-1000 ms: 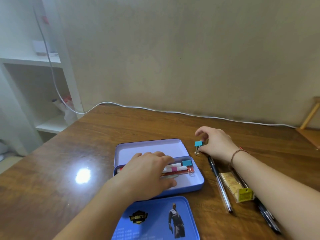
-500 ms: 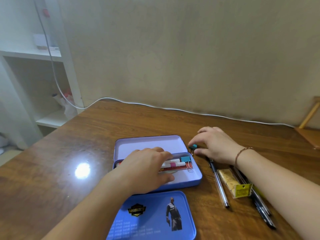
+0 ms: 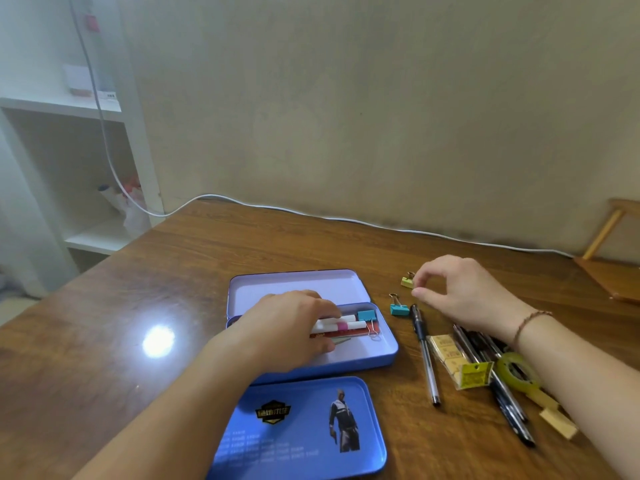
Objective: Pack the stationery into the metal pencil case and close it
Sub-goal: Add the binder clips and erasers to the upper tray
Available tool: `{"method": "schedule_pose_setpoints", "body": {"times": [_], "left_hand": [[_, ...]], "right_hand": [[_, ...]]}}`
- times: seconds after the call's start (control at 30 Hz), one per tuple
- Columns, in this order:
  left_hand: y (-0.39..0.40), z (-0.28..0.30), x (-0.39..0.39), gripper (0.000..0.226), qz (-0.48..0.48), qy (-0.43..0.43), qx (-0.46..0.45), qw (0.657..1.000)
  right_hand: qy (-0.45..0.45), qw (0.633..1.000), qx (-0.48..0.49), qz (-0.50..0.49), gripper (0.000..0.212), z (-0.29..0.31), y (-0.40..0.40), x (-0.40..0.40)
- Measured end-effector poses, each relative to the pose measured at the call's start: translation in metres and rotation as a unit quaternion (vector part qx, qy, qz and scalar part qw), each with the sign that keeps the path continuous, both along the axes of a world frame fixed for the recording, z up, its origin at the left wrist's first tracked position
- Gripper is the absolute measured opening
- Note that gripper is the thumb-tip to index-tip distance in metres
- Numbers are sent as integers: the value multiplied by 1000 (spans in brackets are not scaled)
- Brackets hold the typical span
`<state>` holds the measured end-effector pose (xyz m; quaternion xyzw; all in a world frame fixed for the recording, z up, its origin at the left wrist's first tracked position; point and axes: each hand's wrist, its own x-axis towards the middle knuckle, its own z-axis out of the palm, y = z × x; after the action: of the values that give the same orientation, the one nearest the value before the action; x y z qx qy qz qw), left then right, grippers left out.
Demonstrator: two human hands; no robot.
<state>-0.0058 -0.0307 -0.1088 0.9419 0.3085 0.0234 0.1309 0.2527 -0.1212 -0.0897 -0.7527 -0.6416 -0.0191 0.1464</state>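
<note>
While the left hand [image 3: 287,327] lies palm-down over the open metal pencil case [image 3: 374,355], its fingers are loosely bent and rest on the white and pink sticks [image 3: 341,323] packed inside, with the thumb against the tin's floor; whether it actually grips anything cannot be told. Beside those sticks, inside the case, sits a teal binder clip [image 3: 366,315] with a red strip [image 3: 372,329] under it. The right hand [image 3: 464,292] hovers just right of the case, forefinger and thumb curved toward each other with a gap between them (nothing is pinched), the forefinger tip touching or nearly touching a yellow binder clip [image 3: 407,280] on the table [image 3: 173,271]. A second teal binder clip [image 3: 399,308] lies just below that, next to the cap end of a clear ballpoint pen [image 3: 425,355]. Under the right wrist lie several dark pens [image 3: 498,396], a yellow packet of staples [image 3: 457,362], a roll of tape [image 3: 516,368] and a beige eraser-like block [image 3: 557,422]. Nearest the camera rests a separate blue printed lid [image 3: 301,431], touching the case's front edge. A white cable [image 3: 346,220] runs along the wall.
</note>
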Motion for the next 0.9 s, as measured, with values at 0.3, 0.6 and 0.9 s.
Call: {"method": "schedule_pose_setpoints", "body": {"times": [0.3,0.6,0.9], "left_hand": [[-6,4,1,47,-7,8,2,1000],[4,9,-10,39,-85,47,-55,994],[2,6,-9,37,-77,60,-38,995]], "right_hand": [[-111,991,-58,-45,28,-20,9,-16],[3,996,89,32,16,-15,-32,-63],[-25,997,40,67,19,-27,-40,-80]]}}
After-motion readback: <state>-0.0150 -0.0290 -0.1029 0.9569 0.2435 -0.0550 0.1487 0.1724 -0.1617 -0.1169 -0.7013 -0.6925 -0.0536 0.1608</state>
